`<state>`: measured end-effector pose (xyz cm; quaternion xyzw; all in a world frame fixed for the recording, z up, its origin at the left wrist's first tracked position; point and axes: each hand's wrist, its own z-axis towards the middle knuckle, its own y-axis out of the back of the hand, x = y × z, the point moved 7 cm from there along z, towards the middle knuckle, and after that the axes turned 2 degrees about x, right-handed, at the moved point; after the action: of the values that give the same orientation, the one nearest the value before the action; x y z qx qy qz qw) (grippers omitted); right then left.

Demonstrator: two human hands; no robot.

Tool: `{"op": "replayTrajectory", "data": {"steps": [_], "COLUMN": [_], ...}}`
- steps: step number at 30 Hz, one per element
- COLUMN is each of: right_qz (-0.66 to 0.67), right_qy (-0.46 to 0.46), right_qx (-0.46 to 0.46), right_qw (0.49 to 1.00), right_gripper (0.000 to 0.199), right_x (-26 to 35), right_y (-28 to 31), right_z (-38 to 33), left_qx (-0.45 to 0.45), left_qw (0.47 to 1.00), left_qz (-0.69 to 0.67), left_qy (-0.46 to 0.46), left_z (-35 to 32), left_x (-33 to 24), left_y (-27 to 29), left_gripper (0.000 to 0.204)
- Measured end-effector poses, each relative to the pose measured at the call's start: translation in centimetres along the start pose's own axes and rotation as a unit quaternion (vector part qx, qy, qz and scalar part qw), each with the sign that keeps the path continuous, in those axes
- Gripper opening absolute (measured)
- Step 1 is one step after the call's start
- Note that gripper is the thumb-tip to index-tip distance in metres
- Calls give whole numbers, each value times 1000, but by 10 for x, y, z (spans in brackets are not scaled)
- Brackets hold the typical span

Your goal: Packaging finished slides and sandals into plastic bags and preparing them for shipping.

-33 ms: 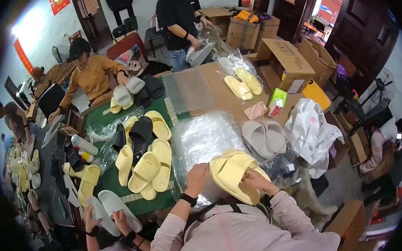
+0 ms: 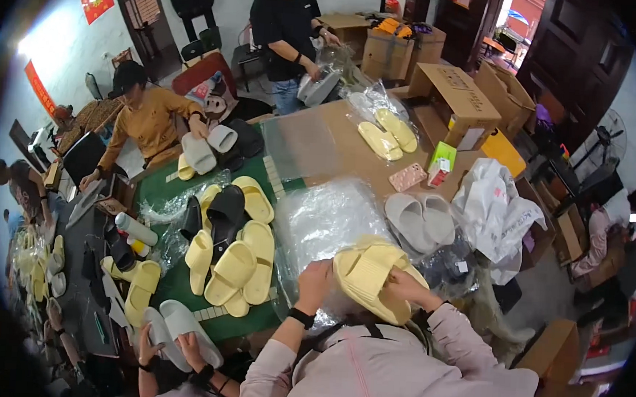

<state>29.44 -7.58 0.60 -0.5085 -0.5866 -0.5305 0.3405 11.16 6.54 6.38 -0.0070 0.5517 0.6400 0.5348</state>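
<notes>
A pair of pale yellow slippers is held together in front of my chest, ribbed straps facing up. My left hand grips their left edge, fingers partly hidden beneath. My right hand is closed on the right side, its fingertips by the strap opening. Just beyond lies a stack of clear plastic bags. A pair of grey slippers rests to the right of the bags. Left of them, several loose yellow slippers and a black slipper are heaped on the green mat.
Beside me at lower left, a co-worker's hands hold light grey slippers. Two other people handle slippers across the table. A pink phone, a white plastic sack and an open carton stand toward the right. Bagged yellow slippers lie at the far side.
Across the table, the light grey slippers by the co-worker in orange have shifted slightly. My hands and the yellow slippers look the same.
</notes>
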Motion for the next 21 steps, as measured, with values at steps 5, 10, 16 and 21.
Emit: {"op": "replayTrajectory", "data": {"steps": [5, 10, 16, 21], "right_qz": [33, -120, -187, -152], "right_qy": [13, -3, 112, 114], "right_qx": [-18, -7, -64, -116], "right_qw": [999, 993, 974, 975], "right_gripper": [31, 16, 14, 15], "right_x": [44, 39, 26, 0], "right_y": [-11, -24, -41, -52], "right_z": [8, 19, 44, 81], "left_qx": [-21, 15, 53, 104], "left_qw": [996, 996, 990, 987], "left_qz": [51, 48, 43, -35], "left_qy": [67, -72, -127, -114], "left_z": [-8, -24, -38, -45], "left_x": [-5, -13, -37, -53], "left_y": [29, 17, -3, 15], "left_gripper": [20, 28, 30, 24]}}
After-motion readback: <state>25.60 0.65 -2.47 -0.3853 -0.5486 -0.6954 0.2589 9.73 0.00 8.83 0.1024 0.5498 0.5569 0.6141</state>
